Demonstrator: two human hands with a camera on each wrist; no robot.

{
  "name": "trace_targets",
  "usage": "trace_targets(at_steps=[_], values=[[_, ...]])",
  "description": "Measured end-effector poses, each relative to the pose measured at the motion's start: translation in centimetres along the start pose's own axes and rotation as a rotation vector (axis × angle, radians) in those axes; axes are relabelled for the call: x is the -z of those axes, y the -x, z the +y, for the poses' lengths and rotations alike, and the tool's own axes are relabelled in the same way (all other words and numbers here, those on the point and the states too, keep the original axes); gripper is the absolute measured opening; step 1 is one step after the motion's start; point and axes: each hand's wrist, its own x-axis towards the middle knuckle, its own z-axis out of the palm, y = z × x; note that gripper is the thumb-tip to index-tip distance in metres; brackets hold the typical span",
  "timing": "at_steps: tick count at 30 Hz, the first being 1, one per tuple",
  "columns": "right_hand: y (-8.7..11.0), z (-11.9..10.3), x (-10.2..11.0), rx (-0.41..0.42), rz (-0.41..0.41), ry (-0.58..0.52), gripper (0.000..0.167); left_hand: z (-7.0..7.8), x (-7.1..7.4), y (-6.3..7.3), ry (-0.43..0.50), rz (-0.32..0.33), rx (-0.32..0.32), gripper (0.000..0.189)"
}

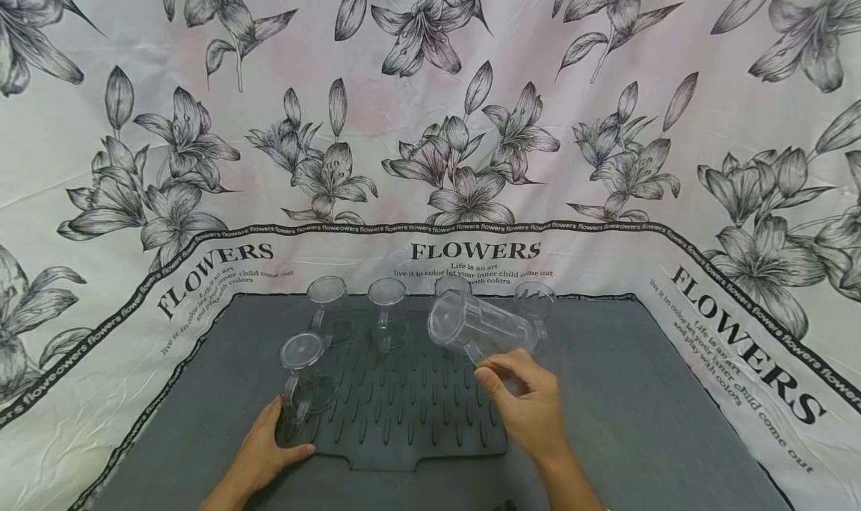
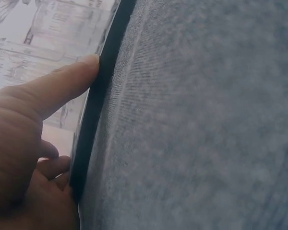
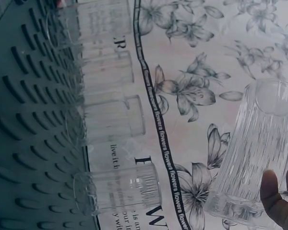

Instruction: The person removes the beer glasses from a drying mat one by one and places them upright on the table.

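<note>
In the head view my right hand [image 1: 528, 403] grips the handle of a clear glass mug [image 1: 487, 328], held tilted above the right part of a dark ridged drying mat [image 1: 397, 414]. The same mug [image 3: 249, 158] fills the right side of the right wrist view, its ribbed wall and thick base showing. My left hand [image 1: 261, 445] touches the mat's front left corner, its thumb along the front edge. Close by stands a clear mug [image 1: 303, 352] on the mat. In the left wrist view a digit [image 2: 69, 84] meets the mat's dark edge [image 2: 98, 91].
Several more clear mugs line the back, among them a left one [image 1: 327, 290], a middle one [image 1: 386, 293] and a right one [image 1: 534, 298]. The mat lies on a grey cloth surface [image 1: 639, 414]. A flower-printed sheet [image 1: 377, 160] rises behind.
</note>
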Motion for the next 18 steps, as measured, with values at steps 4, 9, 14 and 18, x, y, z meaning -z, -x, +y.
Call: trace_targets(at_steps=[4, 9, 14, 18], values=[[-0.8, -1.2, 0.1, 0.048, 0.009, 0.082, 0.015, 0.2, -0.1, -0.1, -0.012, 0.006, 0.000, 0.118], [-1.2, -1.7, 0.3, 0.085, 0.007, 0.192, 0.017, 0.4, 0.1, -0.1, 0.004, 0.034, 0.006, 0.114], [-1.4, -2.1, 0.3, 0.114, -0.011, 0.246, 0.017, 0.6, 0.9, 0.3, 0.037, 0.037, 0.050, 0.105], [-1.3, -2.3, 0.1, 0.121, -0.019, 0.266, 0.022, 1.1, 2.4, 0.6, 0.071, 0.005, 0.106, 0.103]])
